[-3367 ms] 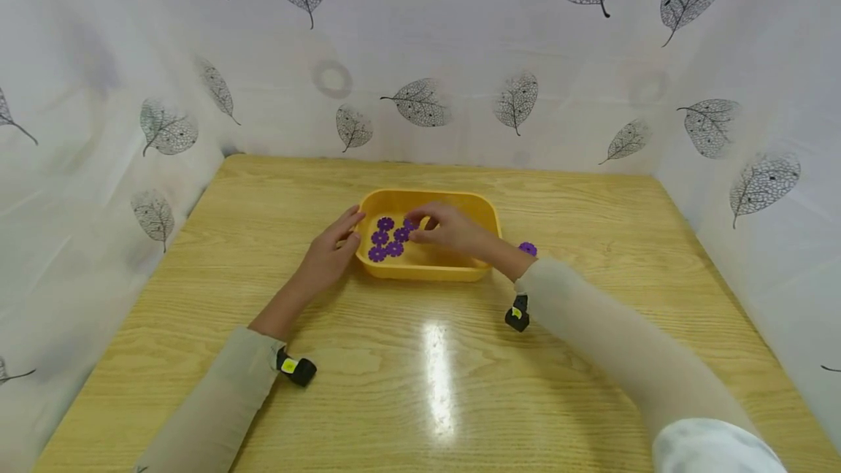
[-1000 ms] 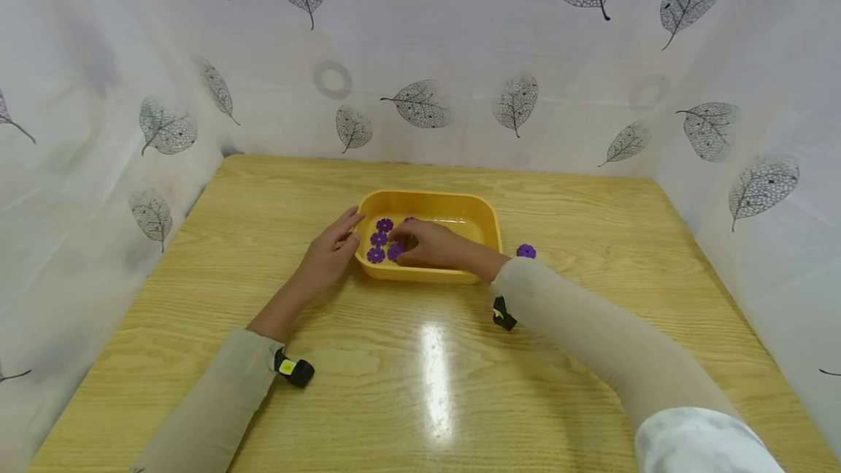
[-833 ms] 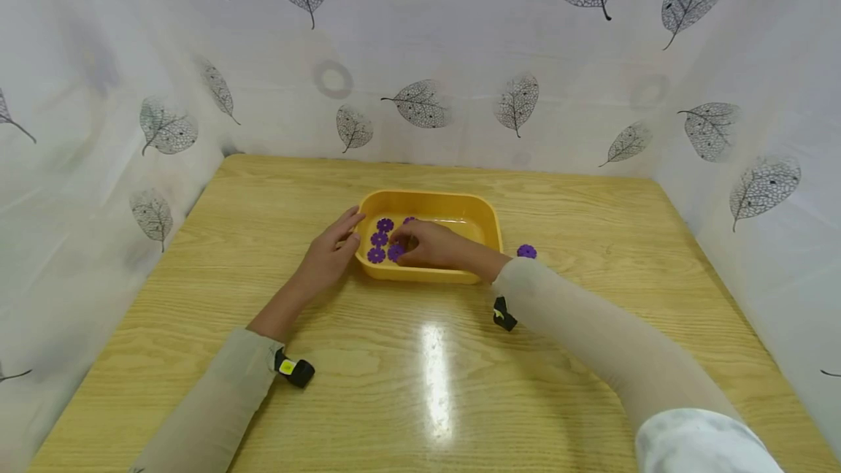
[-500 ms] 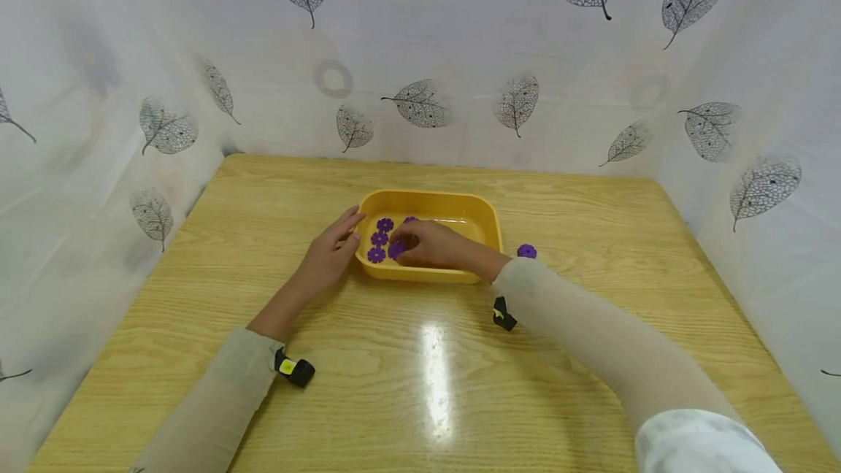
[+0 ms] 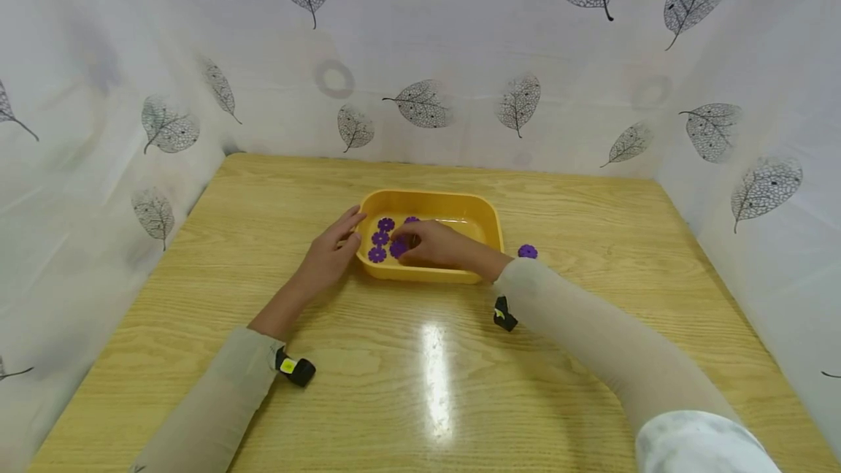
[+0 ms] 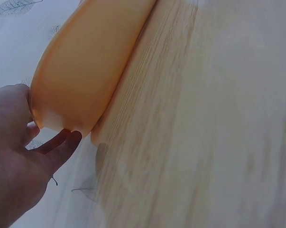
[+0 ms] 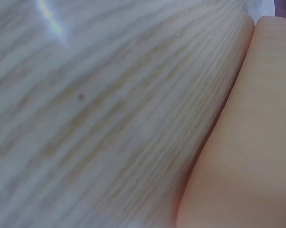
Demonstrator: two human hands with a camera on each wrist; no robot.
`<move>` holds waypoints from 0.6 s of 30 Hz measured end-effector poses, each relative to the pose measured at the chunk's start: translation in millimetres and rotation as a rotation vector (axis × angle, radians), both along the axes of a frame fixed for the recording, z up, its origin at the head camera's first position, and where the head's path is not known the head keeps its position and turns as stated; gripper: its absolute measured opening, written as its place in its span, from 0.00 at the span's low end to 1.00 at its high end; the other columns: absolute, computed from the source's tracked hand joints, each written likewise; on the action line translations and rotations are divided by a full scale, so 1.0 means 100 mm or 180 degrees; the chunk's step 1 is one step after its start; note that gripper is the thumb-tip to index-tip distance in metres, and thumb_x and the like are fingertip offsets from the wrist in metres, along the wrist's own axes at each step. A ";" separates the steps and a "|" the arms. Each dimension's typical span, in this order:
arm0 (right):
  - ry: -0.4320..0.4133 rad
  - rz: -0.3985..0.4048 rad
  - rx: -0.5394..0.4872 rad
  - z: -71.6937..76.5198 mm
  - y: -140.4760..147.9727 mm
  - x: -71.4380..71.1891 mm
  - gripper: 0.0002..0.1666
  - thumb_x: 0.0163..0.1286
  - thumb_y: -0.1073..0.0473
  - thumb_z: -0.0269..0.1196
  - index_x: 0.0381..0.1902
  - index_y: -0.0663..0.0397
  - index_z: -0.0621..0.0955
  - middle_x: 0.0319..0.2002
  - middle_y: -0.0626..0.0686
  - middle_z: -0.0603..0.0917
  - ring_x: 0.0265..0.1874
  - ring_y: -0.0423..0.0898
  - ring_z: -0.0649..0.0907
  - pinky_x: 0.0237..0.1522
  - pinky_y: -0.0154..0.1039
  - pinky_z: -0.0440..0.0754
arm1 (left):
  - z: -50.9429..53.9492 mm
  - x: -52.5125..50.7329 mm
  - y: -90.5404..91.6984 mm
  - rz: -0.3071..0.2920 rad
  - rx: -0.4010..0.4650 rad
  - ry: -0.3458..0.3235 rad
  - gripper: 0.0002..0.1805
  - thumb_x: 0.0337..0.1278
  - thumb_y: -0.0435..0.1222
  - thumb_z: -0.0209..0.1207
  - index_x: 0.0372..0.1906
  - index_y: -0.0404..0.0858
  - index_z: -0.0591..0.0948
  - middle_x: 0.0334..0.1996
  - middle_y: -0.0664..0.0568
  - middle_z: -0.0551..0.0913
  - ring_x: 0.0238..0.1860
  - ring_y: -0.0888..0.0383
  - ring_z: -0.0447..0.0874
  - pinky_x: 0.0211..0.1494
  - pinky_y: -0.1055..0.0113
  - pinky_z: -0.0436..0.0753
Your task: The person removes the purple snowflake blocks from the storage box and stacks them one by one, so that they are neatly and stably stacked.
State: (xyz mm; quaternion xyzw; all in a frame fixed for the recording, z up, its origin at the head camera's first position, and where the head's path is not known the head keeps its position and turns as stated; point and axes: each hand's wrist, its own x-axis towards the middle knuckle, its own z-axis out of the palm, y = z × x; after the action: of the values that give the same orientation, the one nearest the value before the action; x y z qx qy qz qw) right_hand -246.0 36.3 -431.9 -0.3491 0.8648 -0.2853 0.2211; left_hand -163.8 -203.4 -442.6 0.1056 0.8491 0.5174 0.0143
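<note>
On our table sits one yellow bin, with a leaf-print curtain beyond it at 12 o'clock and along the 9 and 3 o'clock sides. Our left hand is at the bin's 9 o'clock end, its grip loose, fingers extended against the rim and outer wall. Our right hand reaches in over the near rim from 4 o'clock, its curled grip pinching a purple disc inside the bin, towards 8 o'clock. That hand stands most in the way: it covers part of the bin's floor and partly hides another disc near 11 o'clock. The right sleeve runs close by an outer disc at 3 o'clock, near the bin but apart from it; whether it is single or stacked we cannot tell.

We count five discs visible inside: the pinched one, the half-hidden one and three in a row towards 9 o'clock. We also have two black wrist cameras, at 7 and 5 o'clock.
</note>
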 end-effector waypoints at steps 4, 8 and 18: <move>0.0002 0.0012 0.0002 0.01 0.00 0.00 0.25 0.69 0.52 0.68 0.63 0.48 0.80 0.51 0.49 0.84 0.48 0.44 0.82 0.53 0.39 0.84 | 0.00 0.00 0.00 -0.0007 0.0002 -0.0013 0.28 0.80 0.42 0.44 0.78 0.43 0.62 0.81 0.55 0.51 0.77 0.46 0.61 0.75 0.46 0.68; 0.0025 0.0029 -0.0032 0.00 0.00 -0.01 0.25 0.69 0.50 0.68 0.62 0.47 0.81 0.50 0.48 0.84 0.47 0.44 0.82 0.52 0.38 0.84 | 0.01 0.00 0.00 0.0000 -0.0006 -0.0018 0.28 0.80 0.42 0.43 0.78 0.43 0.62 0.81 0.55 0.51 0.77 0.46 0.61 0.75 0.46 0.68; -0.0008 -0.0084 -0.0322 0.10 0.04 -0.03 0.23 0.68 0.55 0.68 0.60 0.52 0.82 0.45 0.49 0.85 0.45 0.45 0.81 0.49 0.38 0.83 | 0.02 0.00 0.01 0.0023 -0.0010 -0.0027 0.27 0.80 0.41 0.44 0.78 0.42 0.63 0.81 0.55 0.52 0.76 0.47 0.62 0.75 0.48 0.69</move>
State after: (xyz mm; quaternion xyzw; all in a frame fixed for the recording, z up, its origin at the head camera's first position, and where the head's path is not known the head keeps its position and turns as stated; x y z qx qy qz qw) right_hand -249.0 40.7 -422.1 -0.3480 0.8535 -0.3320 0.2004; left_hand -164.1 -202.5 -440.9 0.1003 0.8502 0.5166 0.0162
